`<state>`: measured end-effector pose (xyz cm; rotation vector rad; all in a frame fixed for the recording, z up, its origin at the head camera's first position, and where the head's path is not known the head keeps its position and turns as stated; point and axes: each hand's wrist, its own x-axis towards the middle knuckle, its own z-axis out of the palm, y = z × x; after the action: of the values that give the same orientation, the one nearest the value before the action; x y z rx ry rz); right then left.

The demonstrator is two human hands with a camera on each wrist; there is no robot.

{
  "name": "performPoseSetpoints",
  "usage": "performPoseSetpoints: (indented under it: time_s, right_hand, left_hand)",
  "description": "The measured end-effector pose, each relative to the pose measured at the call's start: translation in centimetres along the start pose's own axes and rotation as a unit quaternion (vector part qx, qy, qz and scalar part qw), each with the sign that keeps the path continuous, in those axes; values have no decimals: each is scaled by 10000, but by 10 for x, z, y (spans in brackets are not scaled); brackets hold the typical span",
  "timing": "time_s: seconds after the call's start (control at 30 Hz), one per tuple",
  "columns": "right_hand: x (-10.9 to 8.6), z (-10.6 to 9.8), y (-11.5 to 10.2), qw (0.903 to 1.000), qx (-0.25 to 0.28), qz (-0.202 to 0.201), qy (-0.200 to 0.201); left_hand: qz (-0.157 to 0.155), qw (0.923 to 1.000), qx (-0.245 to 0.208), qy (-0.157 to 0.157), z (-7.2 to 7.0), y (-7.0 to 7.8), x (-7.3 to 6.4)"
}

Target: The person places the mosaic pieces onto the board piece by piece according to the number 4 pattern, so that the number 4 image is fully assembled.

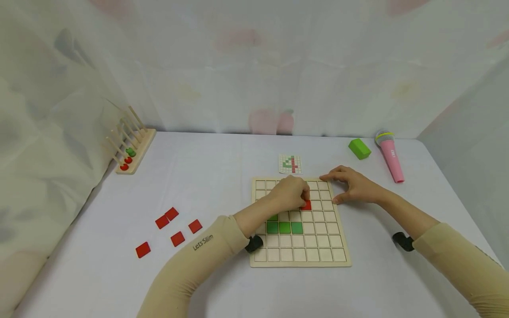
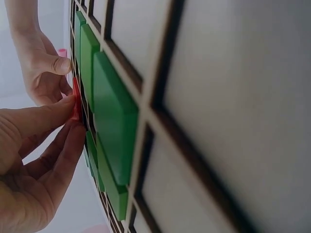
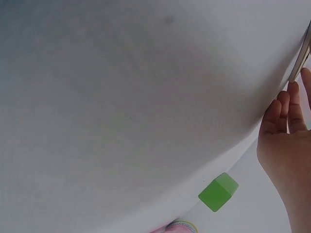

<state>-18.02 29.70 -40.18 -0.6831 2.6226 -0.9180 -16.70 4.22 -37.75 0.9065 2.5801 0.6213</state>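
Note:
My left hand [image 1: 289, 193] reaches over the wooden grid board [image 1: 301, 264] and pinches a red square tile [image 2: 76, 99] between thumb and fingertips, low over the squares. In the head view part of the red tile shows below the fingers. Several green tiles [image 1: 284, 227] sit in the board's squares, some hidden behind the left hand and forearm. At the board's upper right corner, my right hand [image 1: 355, 184] has its fingertips and thumb against the edge, fingers loosely extended. Beyond the board lies a small pattern card [image 1: 290, 164] with green and red squares.
Several loose red tiles [image 1: 177, 239] lie left of the board. A wooden peg rack [image 1: 137, 152] with small red and green pieces stands at the far left. At the back right are a green block [image 1: 359, 149] and a pink microphone [image 1: 391, 159].

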Motion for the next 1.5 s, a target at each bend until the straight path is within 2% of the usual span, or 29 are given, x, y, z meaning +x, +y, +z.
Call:
performPoseSetpoints:
  time_s: [0.23,0.43,0.63,0.77,0.93,1.2,1.4,1.5]
  right_hand:
    - [-2,0,0,10000,54,2,-2]
    - [-1,0,0,10000,24,22,-15]
    - [-1,0,1,10000,-22,-7,-18]
    - [0,1,0,10000,18,39,-38]
    - [0,0,0,10000,-45,60,-25]
    - [1,0,-1,10000,-14,86,-37]
    - [2,0,-1,9999,0,110,-43]
    - [1,0,-1,9999,18,110,-46]
  left_hand:
    - [80,9999,-17,-85,-2,0,-3]
    - [178,9994,-205,-232,-10,-4,-8]
    - [260,9983,-431,-303,-25,-9,-19]
    - [261,9984,-449,-243,-33,-22,-30]
    - [106,9974,-696,-179,-45,-48,-54]
    - [-334,9945,-994,-45,-74,-85,-107]
    - [-378,9928,-1125,162,-88,-113,-144]
    - [-501,9899,-1303,243,-93,-129,-161]
